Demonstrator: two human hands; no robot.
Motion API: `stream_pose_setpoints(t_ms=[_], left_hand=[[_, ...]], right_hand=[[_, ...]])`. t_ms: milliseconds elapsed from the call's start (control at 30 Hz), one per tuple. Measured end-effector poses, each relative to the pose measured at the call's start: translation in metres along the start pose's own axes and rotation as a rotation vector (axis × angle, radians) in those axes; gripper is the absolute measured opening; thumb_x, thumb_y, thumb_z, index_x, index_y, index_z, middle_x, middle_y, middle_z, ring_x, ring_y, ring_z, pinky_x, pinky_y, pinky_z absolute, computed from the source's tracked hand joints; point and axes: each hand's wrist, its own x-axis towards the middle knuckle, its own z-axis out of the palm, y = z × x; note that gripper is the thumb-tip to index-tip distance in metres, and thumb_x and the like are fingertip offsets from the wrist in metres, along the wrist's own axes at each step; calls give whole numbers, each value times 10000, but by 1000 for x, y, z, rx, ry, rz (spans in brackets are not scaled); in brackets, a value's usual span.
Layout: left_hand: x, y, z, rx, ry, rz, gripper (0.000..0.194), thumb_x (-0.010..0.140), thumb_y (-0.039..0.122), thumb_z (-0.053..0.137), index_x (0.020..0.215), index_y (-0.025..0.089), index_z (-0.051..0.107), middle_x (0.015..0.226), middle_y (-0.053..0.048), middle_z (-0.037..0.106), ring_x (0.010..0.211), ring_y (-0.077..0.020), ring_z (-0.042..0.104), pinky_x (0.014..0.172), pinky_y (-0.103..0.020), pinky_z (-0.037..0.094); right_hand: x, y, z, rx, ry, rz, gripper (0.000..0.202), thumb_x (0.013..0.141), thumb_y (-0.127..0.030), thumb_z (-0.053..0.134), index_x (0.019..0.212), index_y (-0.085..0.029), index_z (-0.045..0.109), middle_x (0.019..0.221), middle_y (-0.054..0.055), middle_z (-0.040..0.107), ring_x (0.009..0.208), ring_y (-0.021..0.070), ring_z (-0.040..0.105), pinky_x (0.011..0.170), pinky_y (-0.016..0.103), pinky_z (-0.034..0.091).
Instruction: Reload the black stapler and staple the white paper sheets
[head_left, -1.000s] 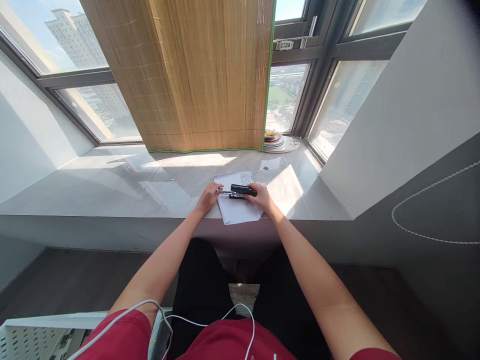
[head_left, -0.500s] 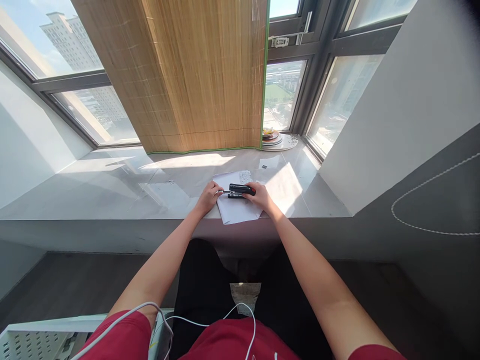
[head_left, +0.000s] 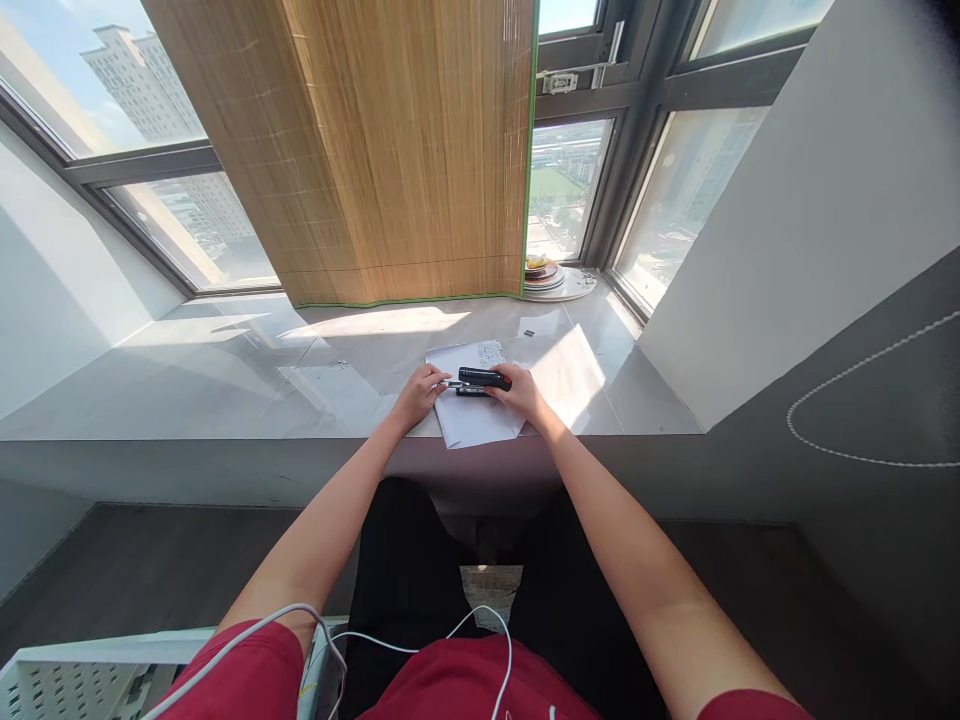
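Observation:
A black stapler (head_left: 484,377) lies over white paper sheets (head_left: 480,428) on the windowsill, its upper and lower arms spread apart. My right hand (head_left: 523,394) is closed round the stapler's right end. At the opposite end, my left hand (head_left: 421,396) pinches a thin silver metal part that sticks out from between the arms. Its exact shape is too small to make out. Some print or writing shows on the paper's far corner. Beyond the paper lies a small dark grey piece (head_left: 529,333), perhaps a strip of staples.
The glossy windowsill (head_left: 225,390) ends at a front edge above my knees. A bamboo blind (head_left: 412,150) hangs over the window behind. Stacked plates (head_left: 544,280) stand at the back right. A white cable (head_left: 322,625) crosses my left arm, and a beaded cord (head_left: 795,420) hangs at right.
My left hand's fingers have shifted very slightly at the stapler's left end. My right hand keeps its hold, and the paper lies as before.

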Motion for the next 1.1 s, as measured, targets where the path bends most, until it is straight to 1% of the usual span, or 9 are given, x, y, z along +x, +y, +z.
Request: stream_pose_setpoints(t_ms=[100,267,367,567,767,867,933,1033,1100], left_hand=[[-1,4,-3,1,12,-7,213,1030,215,606,1208,237,720,1071,-79,684,1034,-253,620,948,-423,526],[-1,10,-6,-13,33,-5,76,1019,220,621,1027,227,697,1028,-78,691,1036,-256,626,929,-419,529],[-2,11,-6,-11,56,-16,77,1008,221,639,956,230,695,1049,-81,696,1073,-264,632,960,-440,532],[-6,8,-5,-14,106,-17,79,985,214,677,916,229,712,1038,-80,708,1055,-266,648,952,-455,547],[-8,5,-4,-36,34,29,186,994,111,580,1022,234,717,1067,-68,745,1042,-240,663,938,-426,555],[-9,6,-4,-58,70,-15,291,991,89,566,1219,249,651,1060,-48,743,960,-205,671,903,-391,562],[-9,7,-4,-73,106,-43,326,998,106,573,1286,256,598,1054,-41,730,925,-190,672,877,-367,561],[-10,8,-5,-69,117,-33,286,981,157,653,1242,251,585,1017,-35,702,915,-193,654,855,-349,545],[-11,11,-5,-62,77,-24,333,933,192,743,1217,249,578,1002,-25,683,894,-192,629,845,-344,532]], right_hand=[[0,1,1,1,2,0,255,809,-331,769,1050,-250,764,1026,54,774,981,282,670,876,399,511],[1,1,1,-2,4,11,256,801,-328,769,1045,-253,767,1007,50,774,971,276,670,866,390,518],[1,2,1,-4,0,1,251,802,-328,768,1041,-252,762,1014,47,773,973,274,669,873,390,516],[0,5,2,-19,35,31,236,816,-269,718,1049,-250,748,1005,56,748,1008,282,648,903,405,518],[-3,7,-1,28,86,44,291,806,-280,697,1093,-249,729,1098,67,730,1064,282,644,963,430,511],[-4,5,-5,83,56,41,303,798,-319,703,1091,-247,733,1081,59,718,1020,272,647,948,422,516],[-5,3,-8,117,51,44,312,806,-344,694,1097,-241,735,1058,56,705,996,269,645,931,416,517],[-7,-1,-11,152,24,36,315,807,-351,690,1098,-239,733,1042,50,692,1003,269,636,922,401,511],[-7,-4,-11,154,-43,-6,307,805,-340,696,1092,-239,732,1044,48,694,1023,271,626,932,397,500]])
